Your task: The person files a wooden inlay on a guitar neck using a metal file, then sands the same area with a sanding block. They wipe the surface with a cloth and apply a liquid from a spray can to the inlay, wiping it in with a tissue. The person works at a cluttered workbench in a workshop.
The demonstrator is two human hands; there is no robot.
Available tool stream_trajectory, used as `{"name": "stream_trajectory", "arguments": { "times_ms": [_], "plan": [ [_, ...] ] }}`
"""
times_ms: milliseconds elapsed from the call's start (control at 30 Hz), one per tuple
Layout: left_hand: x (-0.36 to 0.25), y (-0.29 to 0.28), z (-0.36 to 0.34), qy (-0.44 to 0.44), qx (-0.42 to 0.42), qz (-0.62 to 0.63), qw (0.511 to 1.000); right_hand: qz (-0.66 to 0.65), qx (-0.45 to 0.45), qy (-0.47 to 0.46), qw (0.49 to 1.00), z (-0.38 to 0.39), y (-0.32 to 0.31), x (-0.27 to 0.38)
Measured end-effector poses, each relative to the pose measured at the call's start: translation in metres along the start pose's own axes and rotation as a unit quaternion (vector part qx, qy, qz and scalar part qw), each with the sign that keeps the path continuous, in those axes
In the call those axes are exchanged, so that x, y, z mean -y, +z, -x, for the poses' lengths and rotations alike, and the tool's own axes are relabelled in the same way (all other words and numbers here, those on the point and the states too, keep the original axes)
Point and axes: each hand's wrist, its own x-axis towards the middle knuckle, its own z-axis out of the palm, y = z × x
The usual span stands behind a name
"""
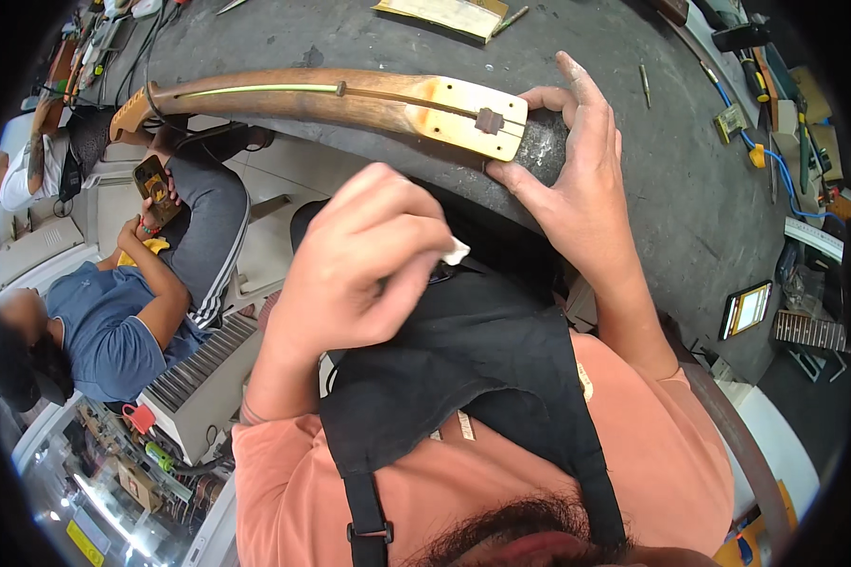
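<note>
A guitar neck point(388, 106) lies back side up along the near edge of the grey workbench. Its pale heel, with several screw holes and a small dark block in the slot, points right. A yellow-green strip point(265, 89) shows in the lengthwise slot toward the headstock. My right hand point(586, 161) holds the heel end, thumb at the near corner and index finger at the far one. My left hand point(369, 255) is raised in front of my black apron, fingers curled closed on a small white wad point(457, 251), cloth or paper; most of it is hidden in the grip.
A seated person point(113, 312) at the left holds a phone point(156, 189), knee near the headstock. Another person point(28, 165) is behind. A yellowish sheet point(444, 14) lies at the bench's far side. Tools, a blue cable point(790, 189) and a lit screen device point(747, 309) line the right.
</note>
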Motion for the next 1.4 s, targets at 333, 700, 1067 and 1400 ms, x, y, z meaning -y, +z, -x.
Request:
{"name": "stream_trajectory", "arguments": {
  "times_ms": [333,700,1067,1400],
  "plan": [
    [0.008,0.003,0.042,-0.041,-0.091,0.038,0.994,0.021,0.0,-0.017,1.0,-0.001,0.001,0.0],
    [0.012,0.001,0.051,-0.016,-0.108,0.041,0.993,0.028,-0.001,-0.012,1.0,0.004,0.003,0.005],
    [0.029,0.011,0.018,0.08,-0.172,-0.161,0.969,0.042,0.007,-0.032,0.999,0.006,0.0,0.007],
    [0.05,0.046,-0.032,0.197,-0.126,-0.204,0.951,-0.007,0.008,-0.038,0.999,0.002,-0.001,0.001]
  ]
}}
